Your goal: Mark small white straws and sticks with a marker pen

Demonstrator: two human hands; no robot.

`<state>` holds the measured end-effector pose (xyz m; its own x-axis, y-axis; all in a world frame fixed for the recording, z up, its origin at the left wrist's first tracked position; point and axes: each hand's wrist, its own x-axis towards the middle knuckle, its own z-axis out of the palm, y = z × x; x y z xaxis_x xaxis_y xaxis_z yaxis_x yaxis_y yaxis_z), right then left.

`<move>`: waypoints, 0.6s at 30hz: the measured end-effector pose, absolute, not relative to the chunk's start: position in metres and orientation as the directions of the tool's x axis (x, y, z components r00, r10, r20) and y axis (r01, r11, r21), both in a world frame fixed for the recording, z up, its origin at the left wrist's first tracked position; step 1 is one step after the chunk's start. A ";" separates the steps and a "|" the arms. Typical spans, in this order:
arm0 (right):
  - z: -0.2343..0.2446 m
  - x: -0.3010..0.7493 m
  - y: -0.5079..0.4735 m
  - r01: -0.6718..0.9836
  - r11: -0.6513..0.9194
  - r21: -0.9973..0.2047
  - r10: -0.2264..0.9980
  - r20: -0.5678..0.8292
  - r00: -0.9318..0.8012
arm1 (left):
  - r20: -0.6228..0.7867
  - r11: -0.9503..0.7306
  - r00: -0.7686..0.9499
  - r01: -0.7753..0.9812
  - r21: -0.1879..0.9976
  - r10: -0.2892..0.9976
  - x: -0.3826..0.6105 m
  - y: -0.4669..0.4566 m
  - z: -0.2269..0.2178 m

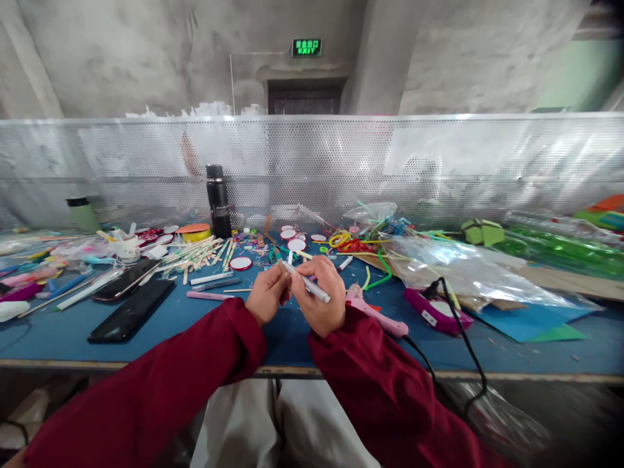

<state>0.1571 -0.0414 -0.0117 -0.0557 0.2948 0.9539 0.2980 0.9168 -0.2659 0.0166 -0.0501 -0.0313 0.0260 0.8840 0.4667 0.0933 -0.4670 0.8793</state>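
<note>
My right hand (327,300) is closed around a white marker pen (316,290), which slants up and left toward my left hand. My left hand (267,294) is in a pinch, its fingertips meeting those of the right near the pen's upper end. What the left fingers hold is hidden or too small to name. Both hands are just above the blue tabletop. To the left of them lie a pink pen (208,296), a grey pen (217,284) and another white marker (211,277). A pink glue gun (385,318) lies beside my right sleeve.
Black phones (131,313) and a heap of wooden sticks (195,257) lie to the left. A black bottle (219,201) stands at the back against a perforated metal screen (312,162). To the right are a purple power socket (436,312) with a black cable and clear plastic bags (453,266).
</note>
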 end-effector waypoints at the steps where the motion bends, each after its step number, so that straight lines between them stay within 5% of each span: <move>1: -0.012 0.157 -0.042 0.288 0.924 -0.254 0.283 0.957 -0.063 | 0.463 -0.463 0.027 0.090 0.882 0.886 0.017 -0.050 -0.032; 18: -0.012 0.157 -0.040 0.293 0.930 -0.222 0.253 0.965 -0.071 | 0.467 -0.468 0.034 0.102 0.878 0.883 0.016 -0.050 -0.032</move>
<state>0.1566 -0.0404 -0.0123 -0.0705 0.2528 0.9650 0.2926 0.9300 -0.2222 0.0155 -0.0495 -0.0324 0.0337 0.8834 0.4675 0.1017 -0.4684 0.8777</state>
